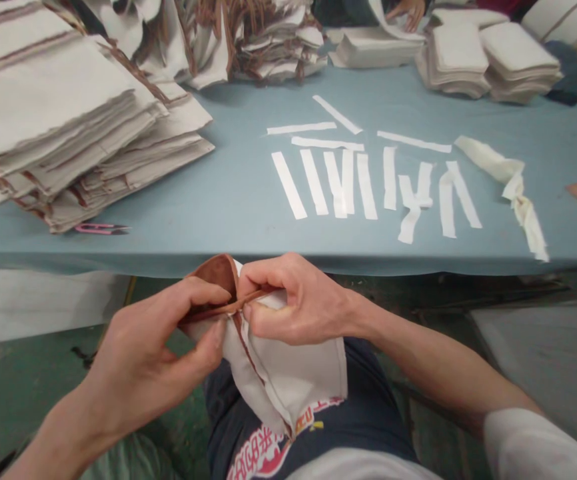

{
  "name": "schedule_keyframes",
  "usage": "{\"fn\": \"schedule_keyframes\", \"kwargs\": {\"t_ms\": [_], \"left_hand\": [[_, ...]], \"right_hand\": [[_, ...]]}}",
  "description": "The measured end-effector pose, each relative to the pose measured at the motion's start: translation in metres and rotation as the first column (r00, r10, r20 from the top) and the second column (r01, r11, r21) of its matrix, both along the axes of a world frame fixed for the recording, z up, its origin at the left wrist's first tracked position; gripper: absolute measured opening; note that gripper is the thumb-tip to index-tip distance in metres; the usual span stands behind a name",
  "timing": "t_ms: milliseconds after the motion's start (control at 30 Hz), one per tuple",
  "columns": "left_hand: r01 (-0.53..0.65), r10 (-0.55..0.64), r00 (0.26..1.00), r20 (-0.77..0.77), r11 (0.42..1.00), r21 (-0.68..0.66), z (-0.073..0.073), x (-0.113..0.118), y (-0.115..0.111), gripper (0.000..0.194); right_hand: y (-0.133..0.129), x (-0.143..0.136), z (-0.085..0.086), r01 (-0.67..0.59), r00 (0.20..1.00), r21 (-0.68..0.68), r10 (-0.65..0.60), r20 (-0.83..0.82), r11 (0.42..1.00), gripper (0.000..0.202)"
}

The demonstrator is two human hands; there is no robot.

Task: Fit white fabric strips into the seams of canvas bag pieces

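Above my lap, in front of the table's edge, I hold a cream fabric piece [308, 367] with a brown edge band and a brown seam running down it. It looks like a small sewn pouch; its inner side [218, 275] shows brown at the top. My left hand [163, 340] pinches the brown band from the left, thumb below and forefinger on top. Close beside it, my right hand [293, 300] pinches the same band just right of the seam. The lower part of the fabric hangs over my dark, printed apron.
The blue-covered table [238, 193] carries a tall stack of cream fabric pieces [53, 100] at left, pink-handled thread snips [101, 229], several white strips [366, 187] and a twisted pale strip [511, 177]. A co-worker's hand [408, 12] rests on fabric at the back.
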State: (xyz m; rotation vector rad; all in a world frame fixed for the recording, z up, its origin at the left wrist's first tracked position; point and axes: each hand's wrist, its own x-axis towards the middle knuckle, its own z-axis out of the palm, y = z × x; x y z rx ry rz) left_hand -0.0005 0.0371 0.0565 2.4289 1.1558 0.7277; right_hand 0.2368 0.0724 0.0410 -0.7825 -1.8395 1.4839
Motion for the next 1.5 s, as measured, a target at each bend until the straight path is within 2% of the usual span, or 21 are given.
{"fn": "schedule_keyframes", "kwargs": {"t_ms": [100,133,200,267,333,367,433,533,700,800,900,1000,1067,1133,1233,1300,1367,1433,1500], "left_hand": [[0.076,-0.071,0.997,0.032,0.98,-0.182,0.004,-0.002,0.004,0.014],[0.109,-0.105,0.994,0.029,0.974,-0.199,0.004,-0.003,0.006,0.017],[0.164,-0.167,0.986,-0.015,0.98,-0.116,0.001,-0.004,0.01,0.021],[0.188,-0.183,0.98,-0.074,0.981,0.055,-0.003,-0.002,0.013,0.021],[0.179,-0.171,0.983,-0.068,0.974,0.139,-0.006,0.003,0.015,0.019],[0.167,-0.164,0.986,-0.038,0.979,0.12,-0.008,0.006,0.016,0.018],[0.157,-0.156,0.987,0.03,0.988,-0.006,-0.009,0.008,0.016,0.02],[0.159,-0.151,0.987,0.06,0.975,-0.158,-0.007,0.005,0.018,0.026],[0.204,-0.208,0.978,-0.002,0.962,-0.182,0.002,0.0,0.022,0.025],[0.19,-0.195,0.981,-0.007,0.963,-0.191,0.007,0.006,0.021,0.025],[0.155,-0.147,0.988,0.054,0.967,-0.2,0.007,0.014,0.021,0.028],[0.106,-0.046,0.983,0.18,0.934,-0.34,0.0,0.02,0.022,0.04],[0.101,0.052,0.956,0.289,0.866,-0.489,-0.009,0.02,0.022,0.047],[0.135,0.149,0.91,0.386,0.775,-0.617,-0.019,0.019,0.02,0.053],[0.187,0.311,0.823,0.476,0.643,-0.743,-0.03,0.019,0.013,0.056],[0.215,0.397,0.761,0.513,0.592,-0.777,-0.034,0.023,0.006,0.058],[0.257,0.448,0.693,0.565,0.579,-0.774,-0.034,0.032,0.0,0.062],[0.301,0.468,0.629,0.621,0.589,-0.75,-0.035,0.041,-0.004,0.065],[0.323,0.483,0.584,0.653,0.6,-0.732,-0.036,0.047,-0.006,0.066]], "right_hand": [[-0.003,0.002,-0.001,0.056,0.997,0.199,-0.066,0.043,0.978,0.005],[-0.004,0.001,-0.003,0.07,0.996,0.246,-0.083,0.045,0.967,0.005],[-0.006,0.0,-0.007,0.097,0.994,0.29,-0.108,0.025,0.952,0.004],[-0.006,-0.001,-0.011,0.114,0.994,0.256,-0.11,-0.027,0.96,0.004],[-0.005,0.0,-0.016,0.105,0.991,0.178,-0.087,-0.105,0.978,0.006],[-0.004,0.0,-0.018,0.088,0.988,0.141,-0.069,-0.139,0.986,0.006],[-0.001,0.002,-0.021,0.055,0.984,0.095,-0.038,-0.175,0.994,0.006],[0.002,0.004,-0.023,0.019,0.987,0.085,-0.005,-0.162,0.996,0.005],[0.001,0.003,-0.025,0.033,0.996,0.188,-0.018,-0.083,0.982,0.003],[0.001,0.004,-0.023,0.055,0.997,0.221,-0.043,-0.057,0.974,0.009],[0.001,0.007,-0.018,0.048,0.999,0.248,-0.049,-0.005,0.968,0.009],[-0.002,0.012,-0.009,0.073,0.992,0.318,-0.103,0.078,0.945,0.01],[-0.004,0.015,-0.004,0.099,0.982,0.351,-0.148,0.114,0.931,0.009],[-0.005,0.016,-0.003,0.1,0.986,0.333,-0.139,0.095,0.938,0.009],[-0.003,0.014,-0.012,0.075,0.997,0.261,-0.077,-0.004,0.963,0.019],[-0.001,0.012,-0.022,0.07,0.997,0.258,-0.062,-0.038,0.964,0.028],[0.0,0.009,-0.032,0.061,0.998,0.297,-0.049,-0.049,0.953,0.032],[0.001,0.006,-0.039,0.042,0.998,0.341,-0.025,-0.056,0.939,0.033],[0.002,0.006,-0.042,0.024,0.998,0.325,-0.002,-0.068,0.946,0.034]]}}
